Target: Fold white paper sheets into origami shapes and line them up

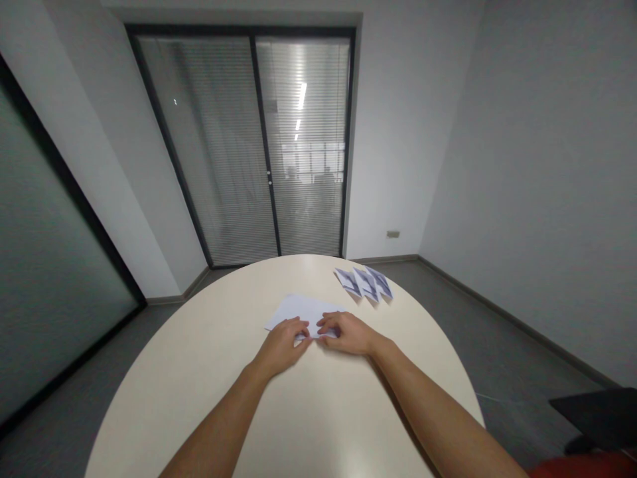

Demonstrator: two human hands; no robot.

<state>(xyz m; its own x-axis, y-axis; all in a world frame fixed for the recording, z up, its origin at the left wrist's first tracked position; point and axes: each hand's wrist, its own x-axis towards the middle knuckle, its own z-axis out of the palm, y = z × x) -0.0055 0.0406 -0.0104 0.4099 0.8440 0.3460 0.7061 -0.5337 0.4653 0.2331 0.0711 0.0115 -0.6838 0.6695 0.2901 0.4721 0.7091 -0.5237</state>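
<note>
A white sheet of paper (304,307) lies on the round cream table (209,372), in front of me. My left hand (284,344) grips its near edge, fingers curled and thumb pressed towards the middle. Close beside it, my right hand (348,333) pinches the same near edge from the right. The two thumbs almost meet there. Whatever fold lies under the fingers is partly hidden.
Three folded paper pieces (367,285) with grey-violet printing stand in an overlapping row near the table's far right edge. Beyond the table are a glazed door with blinds (308,199) and white walls. A dark flat object (597,415) sits at the lower right.
</note>
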